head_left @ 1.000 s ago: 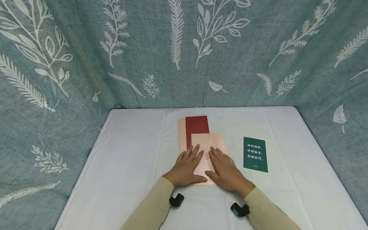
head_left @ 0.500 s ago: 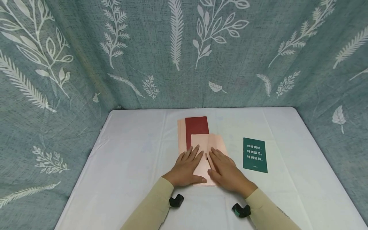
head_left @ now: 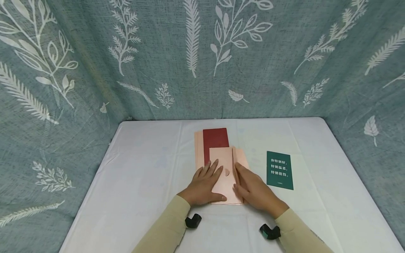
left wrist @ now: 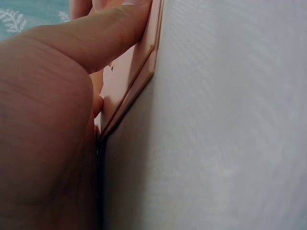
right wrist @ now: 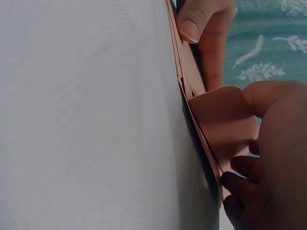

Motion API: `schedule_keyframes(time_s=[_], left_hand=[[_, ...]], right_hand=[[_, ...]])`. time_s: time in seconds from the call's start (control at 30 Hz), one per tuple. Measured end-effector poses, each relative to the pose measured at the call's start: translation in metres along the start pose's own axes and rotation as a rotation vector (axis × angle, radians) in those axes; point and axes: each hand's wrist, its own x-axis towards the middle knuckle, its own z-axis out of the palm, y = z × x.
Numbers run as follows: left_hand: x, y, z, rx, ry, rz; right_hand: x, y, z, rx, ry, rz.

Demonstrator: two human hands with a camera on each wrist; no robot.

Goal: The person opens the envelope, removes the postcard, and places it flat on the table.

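A pink paper envelope [head_left: 221, 154] with a small half-moon slit lies on the white table, overlapping a dark red card [head_left: 216, 137] and other pale pink paper. My left hand [head_left: 204, 182] rests flat on the envelope, fingers spread and thumb along its near edge. On the right, the envelope's long flap [head_left: 234, 163] stands raised. My right hand [head_left: 254, 189] pinches this flap at its edge, thumb on the inner side. In the right wrist view the flap [right wrist: 223, 115] bends upward at the thumb, with the other fingers curled beside it.
A dark green card [head_left: 280, 170] with white printed characters lies to the right of my right hand. A green leaf-patterned curtain [head_left: 202, 88] hangs behind and along both sides of the white table [head_left: 148, 158].
My right hand has gone from lying flat on the envelope to lifting its right flap, moving slightly right and uncovering the half-moon slit. My left hand has stayed in place.
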Motion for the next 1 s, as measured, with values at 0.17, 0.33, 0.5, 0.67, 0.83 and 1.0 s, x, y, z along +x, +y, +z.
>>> schedule_keyframes(time_s=[0.17, 0.33, 0.5, 0.67, 0.83, 1.0], left_hand=[[0.001, -0.001, 0.001, 0.016, 0.004, -0.006], [0.002, -0.001, 0.002, 0.024, 0.003, -0.016], [0.001, -0.001, 0.002, 0.024, 0.003, -0.02], [0.002, -0.001, 0.003, 0.018, 0.006, -0.014], [0.003, -0.002, 0.005, 0.009, 0.006, -0.013], [0.004, 0.0, 0.006, 0.012, 0.023, -0.035]], right_hand=[[-0.001, 0.002, -0.002, 0.005, 0.013, 0.012], [0.0, 0.006, -0.005, -0.016, 0.052, 0.024], [0.0, 0.012, -0.006, -0.105, 0.11, 0.017], [-0.002, 0.018, -0.006, -0.203, 0.121, 0.021], [-0.004, 0.022, -0.005, -0.233, 0.079, 0.037], [-0.005, 0.024, -0.004, -0.217, 0.054, 0.042]])
